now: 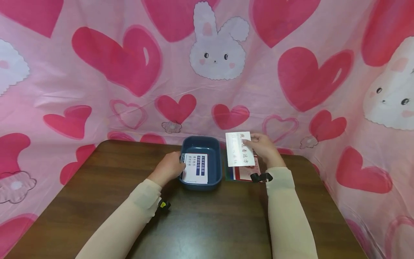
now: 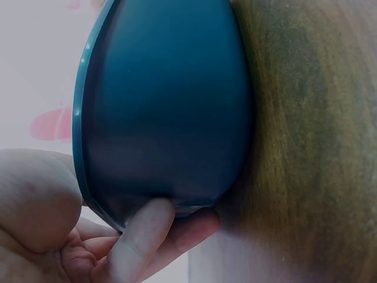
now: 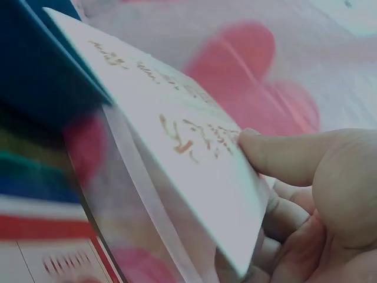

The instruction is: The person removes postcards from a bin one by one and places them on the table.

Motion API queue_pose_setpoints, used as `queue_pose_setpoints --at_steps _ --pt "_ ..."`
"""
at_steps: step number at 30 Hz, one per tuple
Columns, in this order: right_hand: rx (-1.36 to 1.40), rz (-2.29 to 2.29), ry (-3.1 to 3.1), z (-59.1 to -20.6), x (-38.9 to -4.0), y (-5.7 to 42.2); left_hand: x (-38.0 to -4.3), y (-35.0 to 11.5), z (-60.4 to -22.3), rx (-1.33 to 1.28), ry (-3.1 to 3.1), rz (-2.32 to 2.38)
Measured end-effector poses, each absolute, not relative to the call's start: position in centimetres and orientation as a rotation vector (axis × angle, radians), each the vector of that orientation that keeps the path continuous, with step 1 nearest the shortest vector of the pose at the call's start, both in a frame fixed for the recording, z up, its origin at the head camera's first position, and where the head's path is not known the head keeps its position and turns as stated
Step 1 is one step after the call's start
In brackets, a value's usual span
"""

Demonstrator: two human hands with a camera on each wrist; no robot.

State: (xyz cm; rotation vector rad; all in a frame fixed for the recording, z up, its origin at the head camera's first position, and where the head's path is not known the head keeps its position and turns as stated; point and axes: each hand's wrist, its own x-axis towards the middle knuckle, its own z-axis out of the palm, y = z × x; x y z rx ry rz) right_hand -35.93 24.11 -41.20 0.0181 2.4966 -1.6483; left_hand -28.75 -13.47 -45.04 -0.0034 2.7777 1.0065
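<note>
My left hand (image 1: 167,166) grips the left wall of a dark blue plastic bin (image 1: 215,162), thumb over the rim and fingers against the outside, as the left wrist view shows of the bin's side (image 2: 165,106). A printed white card (image 1: 201,172) lies in the bin. Between thumb and fingers, my right hand (image 1: 263,145) pinches a white card with handwritten characters (image 1: 235,153), held tilted just right of the bin. In the right wrist view the thumb presses on the face of that card (image 3: 171,130). Below it, colourful cards (image 1: 243,174) lie on the table, partly covered.
Everything stands on a brown wooden table (image 1: 194,223). A pink curtain (image 1: 174,68) with hearts and rabbits hangs behind and at both sides, close to the table's back edge. Each wrist wears a black strap.
</note>
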Motion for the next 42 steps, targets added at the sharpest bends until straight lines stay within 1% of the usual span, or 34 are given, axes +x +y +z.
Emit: queue_pose_setpoints --at_steps 8,18,32,42 --pt "0.149 -1.504 2.554 -42.2 -35.8 28.7 -28.8 -13.5 -45.1 -0.008 2.765 1.006" --pt "0.222 -1.324 2.555 -44.8 -35.9 31.4 -28.7 -13.5 -45.1 -0.012 2.756 1.004" --pt "0.19 -1.389 2.468 -46.8 -35.8 30.9 -28.7 -13.5 -44.9 -0.011 2.757 1.006" --pt "0.213 -1.183 2.586 -47.0 -36.1 30.7 -28.8 -13.6 -45.0 -0.011 2.76 1.0"
